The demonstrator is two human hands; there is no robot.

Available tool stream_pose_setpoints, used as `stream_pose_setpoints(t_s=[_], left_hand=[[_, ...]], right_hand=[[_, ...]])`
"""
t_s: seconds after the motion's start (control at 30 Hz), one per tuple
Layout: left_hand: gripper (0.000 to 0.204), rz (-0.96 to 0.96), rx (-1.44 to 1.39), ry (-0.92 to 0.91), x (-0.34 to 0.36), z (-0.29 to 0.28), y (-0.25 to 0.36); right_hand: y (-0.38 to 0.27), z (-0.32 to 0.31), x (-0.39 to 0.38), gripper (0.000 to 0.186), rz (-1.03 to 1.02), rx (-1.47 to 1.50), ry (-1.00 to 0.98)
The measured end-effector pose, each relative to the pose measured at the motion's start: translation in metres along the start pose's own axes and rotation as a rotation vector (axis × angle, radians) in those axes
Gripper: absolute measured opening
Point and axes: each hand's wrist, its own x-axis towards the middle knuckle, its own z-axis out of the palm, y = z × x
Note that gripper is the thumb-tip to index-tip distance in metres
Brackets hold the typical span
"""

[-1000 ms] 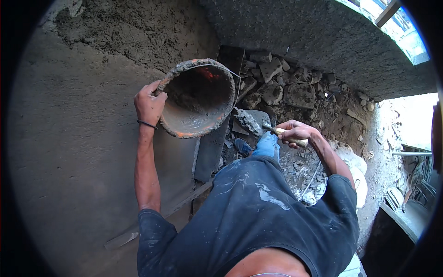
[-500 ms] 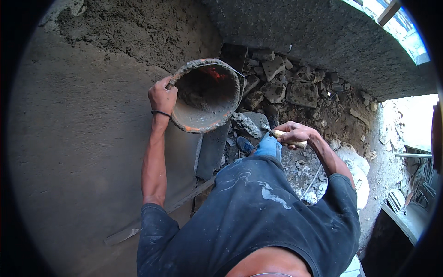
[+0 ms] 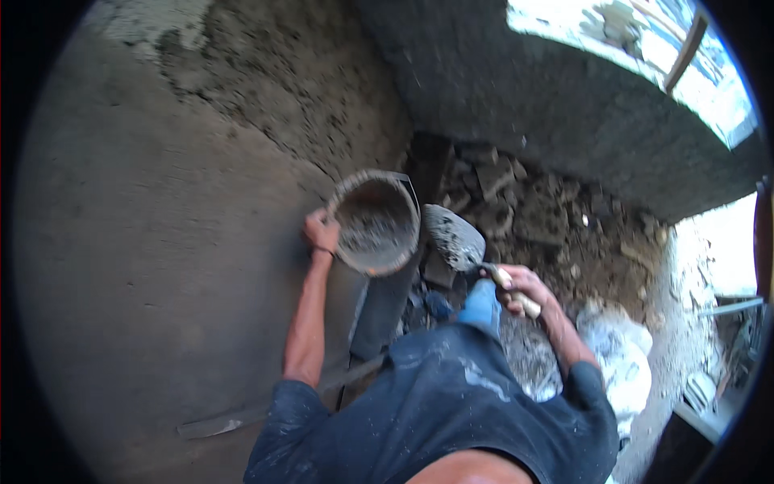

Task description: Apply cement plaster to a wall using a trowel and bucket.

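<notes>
My left hand (image 3: 322, 231) is closed on the left rim of a mortar-crusted bucket (image 3: 376, 262). The bucket is tilted so its mouth faces me, with wet grey mortar (image 3: 375, 231) inside. In my right hand (image 3: 522, 290), fingers wrapped round its pale wooden handle, is a trowel (image 3: 454, 238). Its blade carries speckled grey mortar and stands just right of the bucket, apart from it.
A plastered wall (image 3: 161, 242) fills the left, its upper part (image 3: 274, 81) rough and darker. Broken stones (image 3: 540, 210) lie in the corner below another grey wall (image 3: 532, 97). White sacks (image 3: 617, 355) stand at the right. A wooden strip (image 3: 222, 423) lies at lower left.
The bucket and my left hand have shifted right and lower in view. The trowel blade has swung up beside the bucket and shows more fully. The whole view has moved as well.
</notes>
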Motion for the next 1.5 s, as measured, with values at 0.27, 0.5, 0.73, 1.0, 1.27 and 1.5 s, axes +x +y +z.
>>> stream_pose_setpoints(t_s=[0.27,0.5,0.73,1.0,1.27,1.5], left_hand=[[0.009,-0.291,0.040,-0.018,-0.051,0.094,-0.068],[0.008,-0.882,-0.568,-0.158,-0.096,0.118,-0.137],[0.006,-1.253,-0.751,0.151,-0.147,0.091,-0.181],[0.007,-0.860,-0.787,0.045,-0.130,0.058,-0.175],[0.025,-0.521,-0.508,0.248,-0.112,0.030,-0.113],[0.005,-0.098,-0.391,0.260,-0.053,-0.062,-0.013]], right_hand=[[-0.102,0.083,-0.020,0.058,-0.959,0.079,0.321],[-0.214,0.116,-0.053,0.036,-1.838,-0.191,0.940],[-0.280,0.168,0.072,0.020,-2.204,-0.685,1.729],[-0.152,0.298,0.365,0.060,-1.660,-1.402,0.480],[-0.014,0.135,0.232,0.067,-1.079,-1.468,-0.153],[-0.082,0.111,0.145,0.033,0.009,-1.880,0.107]])
